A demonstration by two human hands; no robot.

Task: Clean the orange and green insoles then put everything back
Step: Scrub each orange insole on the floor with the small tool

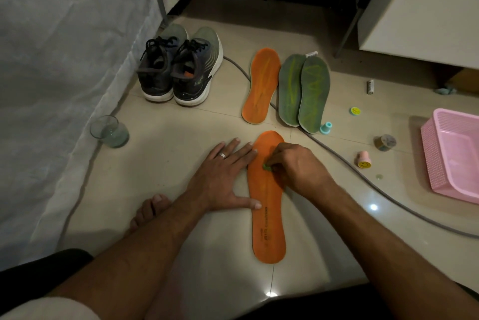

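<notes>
An orange insole (267,205) lies flat on the tiled floor (181,138), heel toward the person, near the middle of the visible tiles. The left hand (223,179) rests on the floor with straight, spread fingers, its thumb and fingertips pressing the insole's left edge. The right hand (298,166) has its fingers curled down onto the upper half of the insole, pinching a small green object (266,167); most of that object is hidden under the fingers, so what it is cannot be told.

Farther back, a second orange insole (260,83) lies beside two green insoles (303,91), which overlap each other (the right one partly covers the left). A grey cable (344,172) runs under these and curves off toward the right edge of the floor. A pair of dark sneakers (178,71) stands near the draped cloth (59,73) at the left edge, with a glass (110,131) of pale liquid close to that cloth.

Toward the right edge sit a pink basket (456,159), cut off by the frame, and several small round items too small to identify, one a pink stamp (363,159) with a smiley face. A bare foot (150,211) shows behind the left forearm.
</notes>
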